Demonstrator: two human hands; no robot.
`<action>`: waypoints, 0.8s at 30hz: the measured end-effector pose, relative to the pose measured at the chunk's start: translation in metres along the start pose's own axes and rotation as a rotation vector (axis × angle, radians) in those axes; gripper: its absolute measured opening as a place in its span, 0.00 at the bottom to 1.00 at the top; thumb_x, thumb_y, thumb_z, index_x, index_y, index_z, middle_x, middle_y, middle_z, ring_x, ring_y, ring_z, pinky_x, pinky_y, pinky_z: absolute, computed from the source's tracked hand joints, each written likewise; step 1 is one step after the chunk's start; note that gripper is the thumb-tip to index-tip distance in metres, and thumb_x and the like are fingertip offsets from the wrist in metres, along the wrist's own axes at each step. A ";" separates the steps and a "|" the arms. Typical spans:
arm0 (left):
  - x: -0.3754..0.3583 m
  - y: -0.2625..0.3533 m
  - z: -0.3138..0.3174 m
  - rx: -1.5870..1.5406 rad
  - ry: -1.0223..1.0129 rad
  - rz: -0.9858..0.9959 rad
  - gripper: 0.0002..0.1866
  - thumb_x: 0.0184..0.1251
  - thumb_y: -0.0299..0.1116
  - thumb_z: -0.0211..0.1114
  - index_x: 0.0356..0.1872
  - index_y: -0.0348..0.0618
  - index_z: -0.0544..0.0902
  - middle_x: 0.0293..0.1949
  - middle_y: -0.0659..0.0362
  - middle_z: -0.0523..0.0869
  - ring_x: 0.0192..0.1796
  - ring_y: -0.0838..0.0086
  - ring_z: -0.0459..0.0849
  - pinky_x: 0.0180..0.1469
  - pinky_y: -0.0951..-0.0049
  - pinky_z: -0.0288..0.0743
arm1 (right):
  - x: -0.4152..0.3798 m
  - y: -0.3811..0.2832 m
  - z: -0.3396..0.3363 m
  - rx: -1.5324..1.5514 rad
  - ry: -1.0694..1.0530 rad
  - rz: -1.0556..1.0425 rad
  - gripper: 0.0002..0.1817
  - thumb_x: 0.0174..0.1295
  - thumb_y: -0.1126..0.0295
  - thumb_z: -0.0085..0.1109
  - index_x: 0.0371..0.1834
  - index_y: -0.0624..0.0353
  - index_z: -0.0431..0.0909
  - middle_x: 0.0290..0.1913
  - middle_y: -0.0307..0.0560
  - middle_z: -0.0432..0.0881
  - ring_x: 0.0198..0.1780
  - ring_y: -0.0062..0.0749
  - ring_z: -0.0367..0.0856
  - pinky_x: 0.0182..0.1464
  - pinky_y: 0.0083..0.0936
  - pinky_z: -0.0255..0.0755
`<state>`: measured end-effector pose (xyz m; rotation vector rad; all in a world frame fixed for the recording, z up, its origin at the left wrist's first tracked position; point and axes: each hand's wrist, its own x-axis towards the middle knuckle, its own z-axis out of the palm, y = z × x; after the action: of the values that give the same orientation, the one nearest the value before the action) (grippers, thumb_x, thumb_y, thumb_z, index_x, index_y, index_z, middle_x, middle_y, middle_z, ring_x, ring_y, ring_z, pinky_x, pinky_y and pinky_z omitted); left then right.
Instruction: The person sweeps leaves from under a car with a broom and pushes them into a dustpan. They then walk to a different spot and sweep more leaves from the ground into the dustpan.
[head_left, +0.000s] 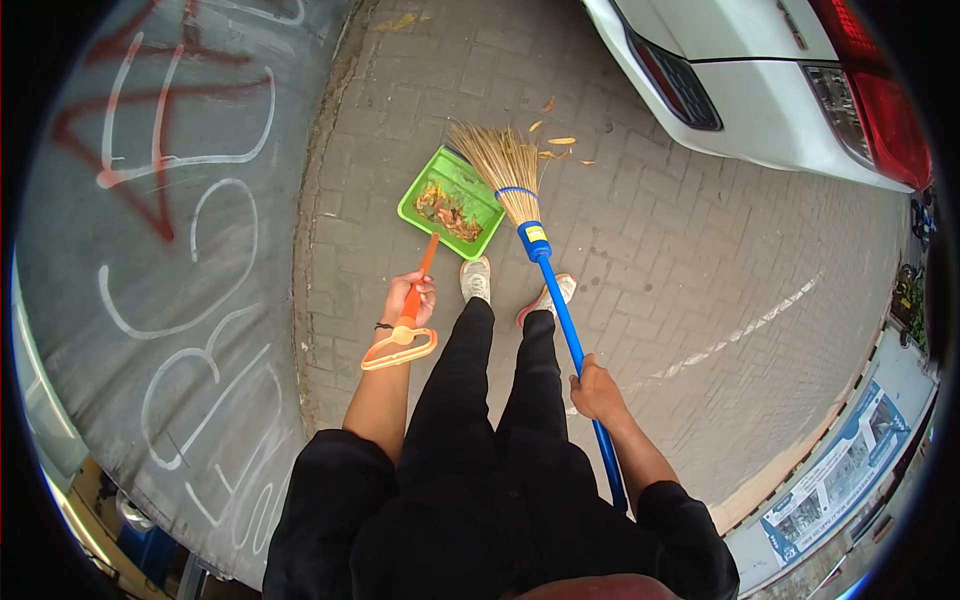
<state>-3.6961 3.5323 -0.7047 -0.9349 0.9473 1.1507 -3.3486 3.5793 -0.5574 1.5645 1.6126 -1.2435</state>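
My left hand [411,297] is wrapped round the orange handle of a green dustpan [410,205]. Dry leaves [448,212] lie in the pan, which is in front of my feet. A blue pole runs through my closed right hand [598,388]; it belongs to a broom [500,165] with straw-coloured bristles and a blue band. The bristles fan out beside the dustpan's upper right edge and overlap it slightly. Several yellow-brown leaves [562,141] lie on the paving just right of the bristle tips.
A graffiti-covered grey wall [190,260] runs along the left. The rear of a white car [760,100] stands at the upper right. Brick paving [680,270] spreads between them, crossed by a faded white line [735,332]. A blue and white banner [840,470] hangs at the lower right.
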 end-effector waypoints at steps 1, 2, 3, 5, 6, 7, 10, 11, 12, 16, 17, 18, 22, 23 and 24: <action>0.000 0.002 -0.001 -0.008 -0.002 -0.018 0.08 0.69 0.29 0.51 0.30 0.37 0.68 0.22 0.62 0.70 0.16 0.85 0.68 0.17 0.87 0.62 | -0.017 -0.002 -0.008 -0.006 -0.054 0.006 0.16 0.60 0.69 0.53 0.40 0.73 0.64 0.31 0.76 0.78 0.38 0.69 0.79 0.43 0.51 0.73; -0.001 0.008 -0.002 -0.014 -0.010 -0.034 0.09 0.69 0.29 0.51 0.29 0.37 0.68 0.22 0.62 0.70 0.16 0.85 0.68 0.17 0.87 0.61 | -0.031 -0.008 -0.015 -0.013 -0.101 0.009 0.16 0.61 0.69 0.54 0.40 0.73 0.64 0.31 0.75 0.78 0.38 0.69 0.79 0.43 0.51 0.73; -0.003 0.008 -0.003 -0.022 -0.011 -0.054 0.09 0.69 0.29 0.51 0.29 0.37 0.68 0.21 0.62 0.70 0.16 0.85 0.68 0.16 0.88 0.60 | -0.044 -0.011 -0.023 -0.008 -0.115 0.020 0.16 0.61 0.68 0.54 0.40 0.72 0.64 0.31 0.75 0.78 0.38 0.69 0.79 0.43 0.51 0.73; -0.010 0.005 -0.002 -0.003 -0.005 -0.061 0.09 0.69 0.30 0.51 0.28 0.37 0.68 0.20 0.63 0.69 0.15 0.85 0.67 0.16 0.87 0.60 | -0.066 -0.015 -0.036 0.001 -0.143 0.042 0.16 0.61 0.68 0.55 0.40 0.71 0.65 0.31 0.75 0.78 0.38 0.68 0.79 0.43 0.51 0.72; -0.012 0.004 -0.003 0.003 0.001 -0.060 0.09 0.69 0.30 0.51 0.28 0.38 0.68 0.20 0.64 0.69 0.15 0.85 0.67 0.16 0.87 0.60 | -0.071 -0.013 -0.042 0.009 -0.131 0.063 0.15 0.61 0.69 0.55 0.40 0.71 0.64 0.31 0.75 0.78 0.38 0.68 0.78 0.42 0.50 0.72; -0.015 0.004 -0.003 0.012 0.003 -0.056 0.09 0.69 0.30 0.52 0.28 0.38 0.68 0.19 0.64 0.69 0.15 0.85 0.66 0.16 0.87 0.61 | -0.069 -0.010 -0.046 0.005 -0.082 0.071 0.15 0.61 0.69 0.55 0.40 0.71 0.64 0.30 0.75 0.78 0.38 0.68 0.78 0.41 0.50 0.72; -0.030 0.001 -0.002 0.075 0.012 -0.057 0.10 0.69 0.31 0.52 0.27 0.40 0.68 0.18 0.65 0.68 0.15 0.85 0.66 0.16 0.86 0.61 | -0.049 0.004 -0.063 -0.006 0.078 0.106 0.15 0.61 0.70 0.55 0.39 0.70 0.64 0.30 0.74 0.78 0.37 0.68 0.78 0.39 0.49 0.72; -0.032 0.001 -0.002 0.106 0.024 -0.045 0.10 0.69 0.31 0.53 0.28 0.40 0.68 0.19 0.65 0.68 0.15 0.85 0.66 0.16 0.86 0.61 | -0.034 0.011 -0.068 -0.012 0.139 0.116 0.14 0.60 0.70 0.55 0.39 0.70 0.63 0.30 0.73 0.78 0.37 0.68 0.78 0.39 0.49 0.72; -0.033 0.002 -0.002 0.137 0.038 -0.034 0.09 0.69 0.31 0.53 0.28 0.40 0.68 0.19 0.65 0.68 0.15 0.85 0.66 0.16 0.86 0.61 | -0.016 0.022 -0.072 -0.038 0.193 0.106 0.14 0.60 0.71 0.55 0.40 0.70 0.63 0.31 0.74 0.78 0.38 0.68 0.78 0.40 0.49 0.72; -0.030 0.011 -0.019 0.174 0.040 -0.040 0.07 0.68 0.30 0.51 0.31 0.41 0.66 0.22 0.62 0.70 0.16 0.82 0.67 0.16 0.83 0.62 | 0.051 0.049 -0.049 -0.119 0.313 0.125 0.15 0.59 0.72 0.53 0.41 0.73 0.63 0.32 0.75 0.78 0.39 0.68 0.79 0.43 0.49 0.74; -0.029 0.012 -0.023 0.161 0.047 -0.040 0.07 0.69 0.30 0.51 0.31 0.41 0.66 0.22 0.62 0.70 0.16 0.82 0.67 0.16 0.83 0.62 | 0.054 0.055 -0.035 -0.106 0.271 0.113 0.15 0.59 0.72 0.53 0.41 0.73 0.63 0.32 0.76 0.78 0.39 0.68 0.79 0.43 0.49 0.74; -0.027 0.014 -0.026 0.149 0.051 -0.040 0.07 0.69 0.30 0.51 0.31 0.41 0.66 0.22 0.62 0.70 0.16 0.82 0.67 0.16 0.83 0.62 | 0.056 0.056 -0.022 -0.093 0.232 0.100 0.15 0.58 0.72 0.53 0.41 0.74 0.63 0.33 0.76 0.78 0.40 0.68 0.79 0.44 0.49 0.74; -0.021 0.019 -0.048 0.088 -0.022 -0.059 0.07 0.69 0.30 0.51 0.31 0.40 0.67 0.22 0.62 0.70 0.16 0.83 0.66 0.16 0.84 0.62 | -0.002 0.020 0.014 -0.007 0.041 0.093 0.17 0.58 0.70 0.54 0.41 0.75 0.63 0.34 0.78 0.77 0.42 0.69 0.78 0.46 0.49 0.73; -0.022 0.020 -0.050 0.073 -0.020 -0.049 0.07 0.70 0.30 0.50 0.32 0.38 0.66 0.23 0.61 0.71 0.16 0.83 0.67 0.15 0.85 0.62 | -0.025 0.008 0.013 0.017 -0.024 0.101 0.17 0.59 0.70 0.54 0.41 0.75 0.63 0.35 0.78 0.77 0.43 0.69 0.78 0.47 0.50 0.73; -0.022 0.020 -0.050 0.061 -0.017 -0.042 0.07 0.70 0.29 0.50 0.33 0.37 0.66 0.24 0.60 0.71 0.16 0.84 0.67 0.15 0.86 0.63 | -0.043 0.001 0.014 0.024 -0.087 0.098 0.17 0.60 0.68 0.54 0.41 0.74 0.64 0.34 0.77 0.77 0.42 0.69 0.78 0.46 0.49 0.72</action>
<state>-3.7253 3.4816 -0.7020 -0.8911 0.9402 1.0869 -3.3438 3.5479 -0.5253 1.5630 1.4542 -1.2644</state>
